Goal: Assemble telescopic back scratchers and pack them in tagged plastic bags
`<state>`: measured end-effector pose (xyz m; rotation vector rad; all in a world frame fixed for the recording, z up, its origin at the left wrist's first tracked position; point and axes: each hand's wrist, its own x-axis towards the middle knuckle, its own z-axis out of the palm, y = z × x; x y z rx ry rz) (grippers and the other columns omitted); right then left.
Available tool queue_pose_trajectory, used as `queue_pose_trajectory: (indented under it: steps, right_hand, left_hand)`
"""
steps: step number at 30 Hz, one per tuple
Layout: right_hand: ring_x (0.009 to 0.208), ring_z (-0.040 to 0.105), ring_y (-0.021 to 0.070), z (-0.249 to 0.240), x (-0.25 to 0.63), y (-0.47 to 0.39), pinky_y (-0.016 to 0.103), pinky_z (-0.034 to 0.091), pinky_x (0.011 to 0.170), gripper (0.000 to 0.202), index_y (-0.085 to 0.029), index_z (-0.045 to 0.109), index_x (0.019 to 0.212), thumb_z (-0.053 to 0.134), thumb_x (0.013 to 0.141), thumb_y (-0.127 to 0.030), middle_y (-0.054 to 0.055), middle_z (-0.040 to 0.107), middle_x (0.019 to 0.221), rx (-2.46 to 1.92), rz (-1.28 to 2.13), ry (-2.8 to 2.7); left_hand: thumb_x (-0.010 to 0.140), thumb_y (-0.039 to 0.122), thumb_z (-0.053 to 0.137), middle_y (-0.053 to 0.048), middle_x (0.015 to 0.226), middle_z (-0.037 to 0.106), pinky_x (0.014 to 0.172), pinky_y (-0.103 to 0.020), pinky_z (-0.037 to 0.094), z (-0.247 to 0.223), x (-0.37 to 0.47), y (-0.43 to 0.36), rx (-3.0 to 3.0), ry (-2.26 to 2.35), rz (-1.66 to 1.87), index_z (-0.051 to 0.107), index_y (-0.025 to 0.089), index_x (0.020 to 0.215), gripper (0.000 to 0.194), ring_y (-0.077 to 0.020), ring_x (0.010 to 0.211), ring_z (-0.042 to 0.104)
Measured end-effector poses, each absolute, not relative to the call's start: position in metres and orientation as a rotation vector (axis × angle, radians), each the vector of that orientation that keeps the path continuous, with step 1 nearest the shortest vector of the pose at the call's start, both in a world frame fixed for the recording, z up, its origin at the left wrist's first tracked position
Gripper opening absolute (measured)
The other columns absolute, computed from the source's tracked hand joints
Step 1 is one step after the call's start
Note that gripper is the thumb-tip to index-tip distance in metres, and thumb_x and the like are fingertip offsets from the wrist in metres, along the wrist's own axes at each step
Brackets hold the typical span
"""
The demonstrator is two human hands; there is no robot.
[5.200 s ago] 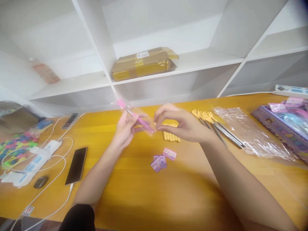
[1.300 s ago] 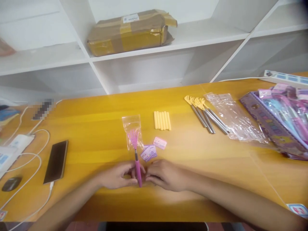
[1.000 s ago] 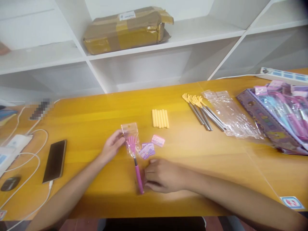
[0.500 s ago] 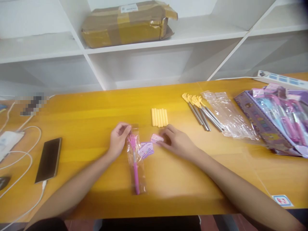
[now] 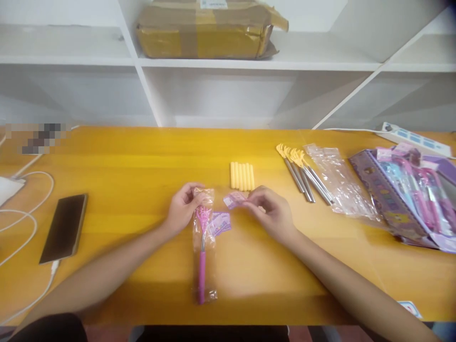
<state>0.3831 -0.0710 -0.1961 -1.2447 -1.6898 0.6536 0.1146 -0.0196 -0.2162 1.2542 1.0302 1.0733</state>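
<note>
My left hand pinches the top end of a clear plastic bag. Inside that bag lies a pink back scratcher, its claw toward the shelf and its handle toward me. Between the thumb and fingers of my right hand is a small purple card, held just above the table. Several more purple cards lie in a small pile beside the bag. Behind my right hand sits a row of yellow handle tubes. Farther right lie several metal rods with yellow claw heads.
Empty clear bags lie right of the rods, beside a purple display box of bagged pink and blue scratchers. A power strip is behind it. At left are a phone and white cables. A taped carton rests on the shelf.
My right hand has lifted the purple card off the table and tilted it. My left hand now grips the bag's top more fully. The view has shifted slightly.
</note>
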Motion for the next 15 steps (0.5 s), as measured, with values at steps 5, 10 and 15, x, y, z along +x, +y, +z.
queue_pose_trajectory:
  steps: [5,10,15]
  right_hand:
    - [0.094,0.072,0.0204,-0.191,0.354,-0.071,0.034,0.061,0.079,0.014,-0.024,0.066,0.114,0.062,0.103,-0.016,0.008,0.074,0.102,-0.78,0.194,-2.19]
    - [0.094,0.07,0.0215,-0.196,0.342,-0.059,0.037,0.058,0.083,0.03,-0.02,0.069,0.126,0.044,0.11,-0.016,0.012,0.075,0.108,-0.82,0.073,-2.474]
    - [0.083,0.068,0.0196,-0.197,0.342,-0.049,0.035,0.056,0.076,0.027,-0.021,0.072,0.115,0.045,0.111,-0.018,0.009,0.073,0.094,-0.908,0.0,-2.494]
  left_hand:
    - [0.09,0.047,0.08,-0.001,0.088,0.067,0.077,-0.027,0.05,-0.216,0.114,-0.021,1.234,1.007,1.083,0.067,0.018,0.094,0.032,-0.0151,0.082,0.062]
    - [0.091,0.051,0.078,0.0,0.078,0.064,0.07,-0.026,0.047,-0.217,0.113,-0.022,1.207,1.014,1.064,0.063,0.018,0.083,0.037,-0.014,0.073,0.058]
    - [0.095,0.055,0.073,0.003,0.07,0.054,0.064,-0.025,0.041,-0.217,0.111,-0.022,1.231,1.012,1.025,0.056,0.019,0.076,0.044,-0.0119,0.066,0.049]
